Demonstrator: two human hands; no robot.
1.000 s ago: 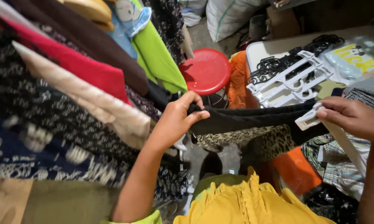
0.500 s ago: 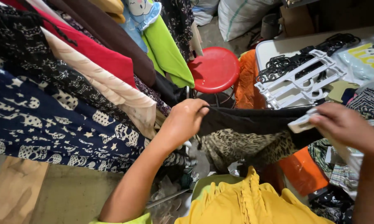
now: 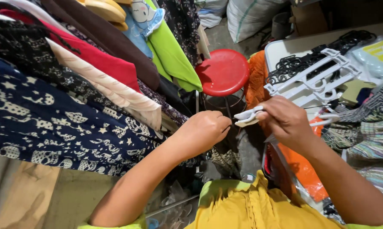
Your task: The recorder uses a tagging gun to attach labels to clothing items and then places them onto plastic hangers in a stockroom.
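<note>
My left hand (image 3: 203,130) is curled shut, pinching the edge of a black garment (image 3: 233,142) that hangs down in front of me. My right hand (image 3: 287,122) is close beside it and grips a white plastic hanger (image 3: 248,115) by one end, with the clip pointing at the left hand. A leopard-print piece (image 3: 225,160) hangs just under the black garment. How the garment sits on the hanger is hidden by my hands. I wear a yellow top (image 3: 251,208).
A crowded row of hanging clothes fills the left: navy star print (image 3: 51,123), red (image 3: 93,59), green (image 3: 174,55). A red stool (image 3: 223,72) stands ahead. The white table (image 3: 280,48) at right carries white hangers (image 3: 314,78), black hangers (image 3: 293,63) and striped fabric (image 3: 369,138).
My hands held the black garment stretched wide between them. They have since come close together, and the garment now hangs down slack. The view has tilted toward the clothes on the left.
</note>
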